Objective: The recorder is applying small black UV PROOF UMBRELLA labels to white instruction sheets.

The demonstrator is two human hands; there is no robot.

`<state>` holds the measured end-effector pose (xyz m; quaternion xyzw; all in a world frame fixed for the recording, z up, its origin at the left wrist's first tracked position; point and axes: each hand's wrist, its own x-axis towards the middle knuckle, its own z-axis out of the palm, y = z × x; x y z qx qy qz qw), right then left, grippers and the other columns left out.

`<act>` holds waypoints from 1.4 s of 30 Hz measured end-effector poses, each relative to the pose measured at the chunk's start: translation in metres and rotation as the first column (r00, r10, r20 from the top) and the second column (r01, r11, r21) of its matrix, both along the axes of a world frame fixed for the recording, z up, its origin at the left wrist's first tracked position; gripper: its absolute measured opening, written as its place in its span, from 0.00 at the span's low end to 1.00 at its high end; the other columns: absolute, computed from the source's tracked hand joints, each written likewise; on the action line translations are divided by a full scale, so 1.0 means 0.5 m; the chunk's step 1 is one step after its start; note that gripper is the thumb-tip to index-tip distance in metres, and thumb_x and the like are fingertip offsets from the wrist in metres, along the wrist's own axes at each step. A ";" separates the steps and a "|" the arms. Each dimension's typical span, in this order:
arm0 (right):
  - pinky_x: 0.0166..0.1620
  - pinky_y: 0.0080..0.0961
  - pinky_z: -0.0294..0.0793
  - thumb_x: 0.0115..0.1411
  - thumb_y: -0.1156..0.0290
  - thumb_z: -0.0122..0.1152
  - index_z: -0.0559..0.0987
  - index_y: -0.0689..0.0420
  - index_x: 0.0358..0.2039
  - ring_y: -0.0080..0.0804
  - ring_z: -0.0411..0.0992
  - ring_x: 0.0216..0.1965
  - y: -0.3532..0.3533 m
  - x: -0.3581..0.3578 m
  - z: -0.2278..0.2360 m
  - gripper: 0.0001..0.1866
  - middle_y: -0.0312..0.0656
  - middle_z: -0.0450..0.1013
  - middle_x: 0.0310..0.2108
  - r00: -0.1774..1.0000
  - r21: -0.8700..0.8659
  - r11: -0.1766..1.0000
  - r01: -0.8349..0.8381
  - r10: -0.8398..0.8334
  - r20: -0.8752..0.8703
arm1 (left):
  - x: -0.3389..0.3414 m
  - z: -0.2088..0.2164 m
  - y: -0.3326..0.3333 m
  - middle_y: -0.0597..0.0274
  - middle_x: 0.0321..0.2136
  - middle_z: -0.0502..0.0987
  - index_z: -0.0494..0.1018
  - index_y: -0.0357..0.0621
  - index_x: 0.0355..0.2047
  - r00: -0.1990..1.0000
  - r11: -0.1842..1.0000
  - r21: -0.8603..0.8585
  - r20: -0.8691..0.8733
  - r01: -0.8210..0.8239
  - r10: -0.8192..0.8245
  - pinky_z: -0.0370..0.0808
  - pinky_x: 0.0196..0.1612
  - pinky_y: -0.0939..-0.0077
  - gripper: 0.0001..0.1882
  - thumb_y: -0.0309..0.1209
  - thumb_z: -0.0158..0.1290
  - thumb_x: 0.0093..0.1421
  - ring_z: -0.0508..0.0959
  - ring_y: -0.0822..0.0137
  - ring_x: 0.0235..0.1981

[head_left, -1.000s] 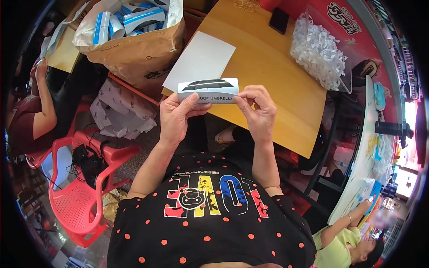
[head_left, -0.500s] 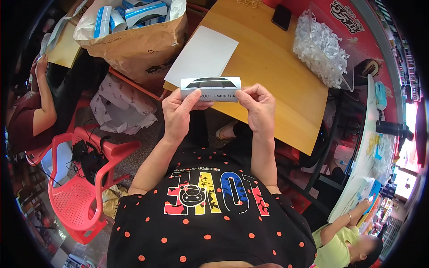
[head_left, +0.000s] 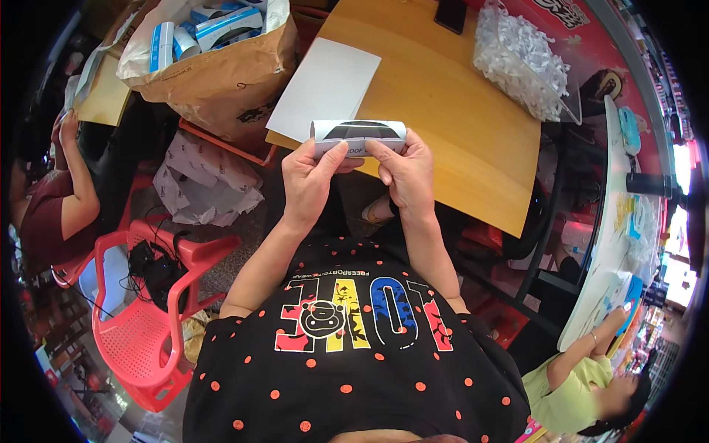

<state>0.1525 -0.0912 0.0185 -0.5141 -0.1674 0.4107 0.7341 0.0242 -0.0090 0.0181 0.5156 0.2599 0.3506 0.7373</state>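
Both my hands hold a curled card sleeve (head_left: 359, 131), white and grey with a dark umbrella picture and lettering on it, over the near edge of the wooden table. My left hand (head_left: 307, 177) grips its left half, thumb on the front and fingers behind. At the right half, my right hand (head_left: 410, 171) is closed on it, its thumb pressed on the front near the middle. The sleeve is bent into a rounded tube shape, with an opening visible at its left end. Just beyond it, white sheets (head_left: 325, 87) lie on the table (head_left: 465, 125).
A brown paper bag (head_left: 214, 85) holding several blue and white rolled sleeves stands at the far left. A clear bin of white strips (head_left: 521, 63) and a dark phone (head_left: 450, 15) are on the table. A red chair (head_left: 140, 340) bears black cables. Other people sit left and right.
My right hand has shifted inward along the sleeve, its thumb now nearer the left thumb and covering part of the lettering. The whole view has shifted slightly.
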 end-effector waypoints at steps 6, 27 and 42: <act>0.16 0.10 0.60 0.52 0.79 0.65 0.74 0.64 0.35 0.13 0.63 0.15 -0.022 -0.029 0.005 0.10 0.39 0.74 0.26 0.996 0.024 0.998 0.051 -0.053 0.070 | -0.008 0.001 -0.028 0.58 0.31 0.80 0.76 0.33 0.37 0.999 1.000 -0.008 -0.043 -0.031 0.030 0.78 0.32 0.82 0.08 0.24 0.57 0.57 0.80 0.71 0.28; 0.25 0.18 0.54 0.55 0.74 0.59 0.71 0.63 0.14 0.18 0.59 0.20 -0.191 -0.016 -0.054 0.15 0.32 0.62 0.16 0.872 -0.198 0.961 -0.191 0.259 0.415 | -0.153 -0.061 -0.025 0.63 0.23 0.77 0.77 0.36 0.31 0.938 0.968 -0.131 -0.252 0.212 -0.240 0.67 0.19 0.87 0.10 0.32 0.57 0.57 0.75 0.77 0.18; 0.29 0.11 0.63 0.63 0.71 0.53 0.79 0.64 0.39 0.16 0.66 0.25 -0.137 0.029 -0.085 0.10 0.40 0.76 0.29 0.975 -0.007 0.978 -0.207 0.207 0.084 | -0.144 0.201 0.311 0.58 0.30 0.78 0.74 0.30 0.40 0.862 0.841 0.187 0.129 -0.507 0.491 0.74 0.32 0.83 0.16 0.31 0.59 0.57 0.77 0.73 0.29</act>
